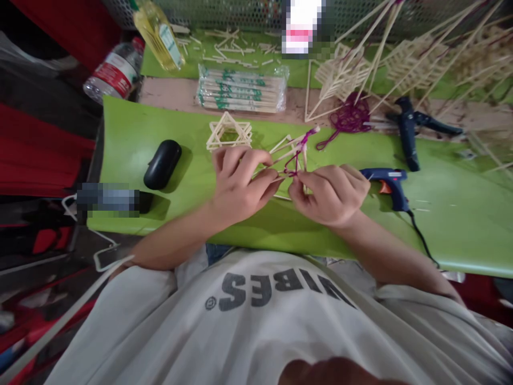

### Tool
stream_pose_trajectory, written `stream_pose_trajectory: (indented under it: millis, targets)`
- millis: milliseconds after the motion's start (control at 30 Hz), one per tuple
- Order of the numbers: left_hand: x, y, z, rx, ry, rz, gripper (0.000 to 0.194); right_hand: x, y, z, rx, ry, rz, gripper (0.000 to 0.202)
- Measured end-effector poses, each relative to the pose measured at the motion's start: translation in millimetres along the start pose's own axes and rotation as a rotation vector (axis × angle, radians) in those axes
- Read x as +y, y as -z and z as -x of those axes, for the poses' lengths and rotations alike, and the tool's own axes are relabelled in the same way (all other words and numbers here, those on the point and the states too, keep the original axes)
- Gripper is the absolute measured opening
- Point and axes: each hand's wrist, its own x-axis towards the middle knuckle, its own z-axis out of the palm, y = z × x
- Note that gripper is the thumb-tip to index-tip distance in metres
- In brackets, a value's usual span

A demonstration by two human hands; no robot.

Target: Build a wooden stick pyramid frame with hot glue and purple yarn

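Note:
Thin wooden sticks [285, 155], joined at the top with purple string [306, 138], stand between my hands over the green table. My left hand [244, 184] is closed on the left ends of the sticks. My right hand [331, 193] pinches the purple string where it loops around a stick; its fingertips nearly meet those of the left. Part of a stick frame lies under and behind the hands and is partly hidden. Just beyond my left hand rests a star-shaped stick frame [229, 131].
A blue glue gun [395, 184] with a cable lies right, a dark one [407, 133] behind it. Purple string [352, 115], wrapped sticks [242, 92] and stick structures [344, 75] are at the back. A black case [162, 164] and bottles [116, 72] are left.

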Motion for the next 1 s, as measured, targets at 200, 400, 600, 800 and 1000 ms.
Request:
stream_pose_trajectory:
  millis: [200,400,600,800,1000]
  targets:
    - [0.0,-5.8,1.9,0.041,-0.032,0.029,0.027,-7.2,0.5,6.2,-0.009,-0.047,-0.027,0.02]
    - [-1.6,-8.7,3.4,0.023,-0.021,0.029,0.015,-12.0,-0.4,6.8,-0.023,-0.134,-0.106,0.02]
    - [-1.9,-7.8,5.5,-0.02,-0.029,0.02,0.021,-13.0,-1.8,6.9,-0.039,-0.251,-0.186,0.011]
    - [-0.5,-9.1,12.0,-0.073,0.068,0.109,0.025,-15.4,-1.4,9.2,-0.059,-0.297,-0.245,0.011]
    - [2.9,-10.6,9.4,-0.035,0.085,0.111,0.019,-15.1,-2.5,10.4,-0.067,-0.277,-0.219,0.01]
